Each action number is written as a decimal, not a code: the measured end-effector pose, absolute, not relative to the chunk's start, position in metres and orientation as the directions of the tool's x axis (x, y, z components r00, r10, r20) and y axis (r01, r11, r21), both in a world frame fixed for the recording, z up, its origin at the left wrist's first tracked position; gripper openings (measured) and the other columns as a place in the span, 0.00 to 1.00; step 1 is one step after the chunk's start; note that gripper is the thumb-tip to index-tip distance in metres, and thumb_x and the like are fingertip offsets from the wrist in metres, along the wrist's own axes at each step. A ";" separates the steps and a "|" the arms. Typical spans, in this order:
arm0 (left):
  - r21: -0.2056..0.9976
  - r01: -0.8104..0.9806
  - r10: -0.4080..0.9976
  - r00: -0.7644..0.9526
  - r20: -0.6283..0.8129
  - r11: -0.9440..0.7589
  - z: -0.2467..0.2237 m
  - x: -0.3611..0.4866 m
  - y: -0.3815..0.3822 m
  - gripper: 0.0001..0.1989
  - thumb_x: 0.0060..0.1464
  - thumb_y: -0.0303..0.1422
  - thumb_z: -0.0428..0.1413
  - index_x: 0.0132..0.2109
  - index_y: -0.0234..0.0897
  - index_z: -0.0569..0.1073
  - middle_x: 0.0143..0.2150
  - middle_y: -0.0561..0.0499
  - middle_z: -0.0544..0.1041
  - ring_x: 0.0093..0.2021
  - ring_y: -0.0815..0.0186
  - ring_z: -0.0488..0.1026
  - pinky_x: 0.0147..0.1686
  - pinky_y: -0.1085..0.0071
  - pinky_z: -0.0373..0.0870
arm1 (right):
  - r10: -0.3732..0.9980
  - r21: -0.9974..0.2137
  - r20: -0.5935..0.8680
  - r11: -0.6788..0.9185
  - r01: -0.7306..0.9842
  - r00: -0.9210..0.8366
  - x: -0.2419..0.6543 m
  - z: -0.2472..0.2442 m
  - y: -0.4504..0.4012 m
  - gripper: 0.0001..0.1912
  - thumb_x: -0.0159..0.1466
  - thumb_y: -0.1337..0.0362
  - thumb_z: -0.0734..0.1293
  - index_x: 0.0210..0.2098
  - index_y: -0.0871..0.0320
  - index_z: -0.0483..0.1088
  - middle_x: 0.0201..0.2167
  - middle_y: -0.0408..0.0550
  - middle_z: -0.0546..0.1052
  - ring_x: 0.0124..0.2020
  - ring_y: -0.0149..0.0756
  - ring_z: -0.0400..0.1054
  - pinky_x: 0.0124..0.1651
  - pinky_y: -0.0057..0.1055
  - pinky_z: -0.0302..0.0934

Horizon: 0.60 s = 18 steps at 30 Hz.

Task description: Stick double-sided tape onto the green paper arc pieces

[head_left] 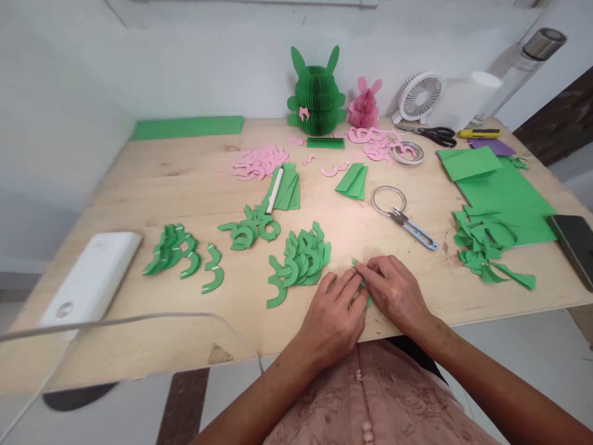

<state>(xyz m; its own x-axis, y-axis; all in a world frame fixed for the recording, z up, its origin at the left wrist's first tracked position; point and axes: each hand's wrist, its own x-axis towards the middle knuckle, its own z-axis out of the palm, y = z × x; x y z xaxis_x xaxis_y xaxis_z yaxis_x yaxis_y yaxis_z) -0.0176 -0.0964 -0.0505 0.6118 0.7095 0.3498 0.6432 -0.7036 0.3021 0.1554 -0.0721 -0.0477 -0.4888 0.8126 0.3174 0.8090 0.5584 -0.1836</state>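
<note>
Near the table's front edge, my left hand (337, 314) and my right hand (393, 289) meet over a small green paper cutout (354, 262). The left fingers are bent and pressed on it, holding it against the table. My right thumb and forefinger are closed at its upper end. Most of this piece is hidden by the fingers. Just left of my hands lies a heap of green wavy paper cutouts (303, 256). Farther left, a single wavy cutout (213, 272) with white strips lies beside a stack of similar striped pieces (171, 250).
Blue-handled thread snips (414, 230) and a tape ring (389, 201) lie beyond my right hand. Green scraps (484, 244) and a phone (574, 247) are at right. A power bank (92, 278) with a cable is at left. Green (317, 99) and pink (364, 108) paper figures stand behind.
</note>
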 end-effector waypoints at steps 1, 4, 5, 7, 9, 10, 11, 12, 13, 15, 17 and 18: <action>0.301 0.644 0.710 0.611 0.350 -0.703 -0.050 -0.018 -0.096 0.16 0.57 0.30 0.48 0.51 0.31 0.70 0.55 0.37 0.70 0.59 0.53 0.63 0.54 0.53 0.58 | 0.810 -0.166 0.310 0.562 0.810 -0.498 0.155 -0.047 -0.072 0.14 0.65 0.69 0.59 0.47 0.59 0.72 0.35 0.52 0.72 0.35 0.37 0.62 0.38 0.33 0.61; 0.300 0.645 0.710 0.608 0.355 -0.703 -0.050 -0.017 -0.097 0.16 0.57 0.29 0.48 0.51 0.31 0.70 0.56 0.37 0.70 0.58 0.53 0.63 0.54 0.53 0.59 | 0.808 -0.149 0.288 0.569 0.809 -0.515 0.156 -0.045 -0.070 0.13 0.65 0.69 0.60 0.46 0.58 0.72 0.35 0.52 0.72 0.35 0.37 0.62 0.37 0.32 0.60; 0.300 0.645 0.710 0.608 0.356 -0.703 -0.050 -0.017 -0.097 0.16 0.57 0.30 0.48 0.51 0.31 0.70 0.55 0.37 0.70 0.58 0.53 0.64 0.54 0.53 0.59 | 0.807 -0.151 0.283 0.571 0.807 -0.518 0.156 -0.044 -0.070 0.13 0.65 0.69 0.60 0.46 0.58 0.72 0.35 0.51 0.72 0.35 0.36 0.62 0.37 0.32 0.60; 0.302 0.644 0.710 0.609 0.354 -0.703 -0.050 -0.017 -0.097 0.16 0.57 0.30 0.48 0.51 0.31 0.70 0.55 0.37 0.71 0.58 0.53 0.64 0.54 0.52 0.59 | 0.800 -0.140 0.277 0.582 0.801 -0.533 0.156 -0.042 -0.069 0.13 0.65 0.70 0.60 0.46 0.59 0.72 0.34 0.51 0.72 0.34 0.36 0.62 0.36 0.31 0.59; 0.303 0.644 0.711 0.609 0.352 -0.702 -0.050 -0.017 -0.096 0.16 0.57 0.30 0.48 0.51 0.31 0.70 0.55 0.37 0.70 0.58 0.53 0.64 0.54 0.52 0.59 | 0.785 -0.101 0.263 0.601 0.793 -0.561 0.156 -0.040 -0.068 0.14 0.65 0.71 0.59 0.47 0.59 0.71 0.34 0.52 0.72 0.35 0.37 0.62 0.37 0.32 0.58; 0.303 0.643 0.710 0.607 0.357 -0.703 -0.050 -0.017 -0.097 0.16 0.57 0.30 0.48 0.51 0.31 0.70 0.56 0.37 0.70 0.58 0.53 0.64 0.54 0.52 0.59 | 0.776 -0.076 0.250 0.612 0.788 -0.579 0.156 -0.039 -0.067 0.14 0.65 0.71 0.59 0.48 0.60 0.71 0.34 0.52 0.72 0.35 0.38 0.62 0.37 0.33 0.58; 0.303 0.642 0.707 0.604 0.367 -0.705 -0.050 -0.017 -0.097 0.16 0.57 0.30 0.49 0.51 0.32 0.70 0.55 0.37 0.70 0.58 0.53 0.64 0.54 0.53 0.60 | 0.769 -0.056 0.233 0.622 0.781 -0.595 0.156 -0.039 -0.067 0.14 0.65 0.71 0.59 0.49 0.60 0.70 0.34 0.52 0.72 0.35 0.38 0.61 0.37 0.34 0.58; 0.301 0.639 0.703 0.599 0.383 -0.708 -0.050 -0.018 -0.097 0.15 0.56 0.30 0.49 0.50 0.32 0.71 0.54 0.38 0.71 0.57 0.54 0.65 0.53 0.53 0.60 | 0.764 -0.042 0.218 0.629 0.776 -0.607 0.157 -0.038 -0.066 0.14 0.65 0.70 0.59 0.49 0.60 0.70 0.34 0.51 0.72 0.35 0.39 0.61 0.36 0.34 0.57; 0.299 0.635 0.698 0.594 0.401 -0.712 -0.051 -0.018 -0.098 0.14 0.56 0.29 0.49 0.49 0.32 0.71 0.53 0.39 0.73 0.56 0.54 0.65 0.53 0.53 0.60 | 0.761 -0.037 0.203 0.634 0.772 -0.616 0.157 -0.037 -0.066 0.14 0.65 0.70 0.59 0.49 0.59 0.70 0.33 0.51 0.72 0.34 0.39 0.61 0.36 0.34 0.57; 0.288 0.628 0.684 0.592 0.427 -0.723 -0.052 -0.018 -0.100 0.12 0.56 0.28 0.50 0.47 0.33 0.72 0.49 0.41 0.75 0.55 0.55 0.67 0.52 0.55 0.61 | 0.766 -0.044 0.182 0.632 0.774 -0.616 0.157 -0.037 -0.066 0.14 0.66 0.69 0.60 0.49 0.58 0.70 0.33 0.50 0.71 0.34 0.38 0.61 0.36 0.34 0.56; 0.271 0.628 0.676 0.600 0.428 -0.730 -0.053 -0.019 -0.103 0.12 0.56 0.27 0.50 0.46 0.33 0.72 0.48 0.41 0.75 0.54 0.56 0.68 0.51 0.55 0.61 | 0.774 -0.055 0.179 0.624 0.779 -0.607 0.157 -0.037 -0.066 0.14 0.65 0.68 0.60 0.49 0.57 0.70 0.33 0.50 0.71 0.34 0.37 0.61 0.36 0.33 0.56; 0.264 0.630 0.675 0.605 0.423 -0.730 -0.054 -0.019 -0.104 0.12 0.56 0.27 0.50 0.46 0.32 0.72 0.48 0.41 0.75 0.54 0.55 0.67 0.52 0.55 0.61 | 0.775 -0.055 0.182 0.623 0.780 -0.606 0.157 -0.037 -0.066 0.14 0.65 0.69 0.60 0.50 0.57 0.69 0.34 0.50 0.71 0.34 0.38 0.61 0.36 0.33 0.55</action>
